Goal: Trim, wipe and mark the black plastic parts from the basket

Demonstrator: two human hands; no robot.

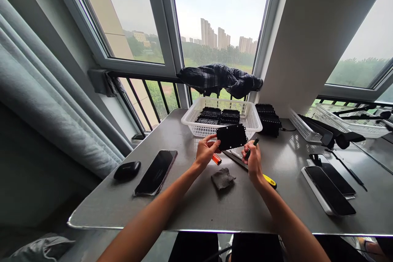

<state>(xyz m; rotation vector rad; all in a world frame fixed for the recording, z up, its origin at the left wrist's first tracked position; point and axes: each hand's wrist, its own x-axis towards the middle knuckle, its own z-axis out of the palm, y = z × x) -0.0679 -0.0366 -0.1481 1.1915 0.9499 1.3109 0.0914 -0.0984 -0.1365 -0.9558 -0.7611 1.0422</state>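
My left hand (206,151) pinches the left edge of a flat black plastic panel (231,137) with notched edges and small holes. The panel is raised above the table, tilted toward me. Close to the panel's right edge, my right hand (253,159) is wrapped round a dark pen-like tool (252,147), its upper end showing above the fist. Its exact kind I cannot make out. Below the hands lie an orange-handled item (216,159), a crumpled grey cloth (222,179) and a yellow-and-black handle (270,181), partly behind my right forearm.
A white basket (196,131) behind the panel holds several similar black panels (211,115); more black panels (268,119) are stacked beside it. Phones (156,172) and a dark case (127,170) lie left; more phones (330,190) and baskets (303,127) with black parts stand right.
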